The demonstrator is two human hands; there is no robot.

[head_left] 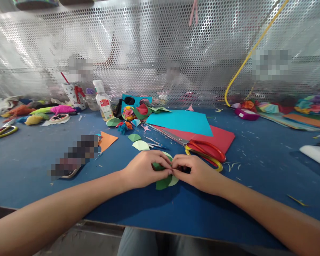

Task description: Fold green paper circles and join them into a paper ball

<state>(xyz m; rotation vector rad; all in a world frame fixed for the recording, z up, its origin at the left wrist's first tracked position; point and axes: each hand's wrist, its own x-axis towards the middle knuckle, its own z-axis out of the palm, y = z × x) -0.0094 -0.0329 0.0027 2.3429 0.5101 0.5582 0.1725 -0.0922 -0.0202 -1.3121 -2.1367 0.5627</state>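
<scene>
My left hand [146, 169] and my right hand [196, 172] meet above the table, thumbs and fingertips pinched together. Between them is a green paper piece [164, 182] made of dark and pale green rounded parts, which look like petals or leaves. Both hands seem closed on it, though the fingers hide its middle. Just behind my right hand lie large scissors [202, 151] with red and yellow handles. Beyond my left hand rest a pale green paper cutout [140, 145] and a darker green one [134, 137].
Blue paper [181, 121] overlaps red paper [224, 137] behind the scissors. A phone [77, 156] lies at left beside orange paper [107, 141]. A clear bottle [104, 101], a patterned cup [72, 94] and yarn-like bundles [24, 110] line the back, before a perforated metal screen [149, 46].
</scene>
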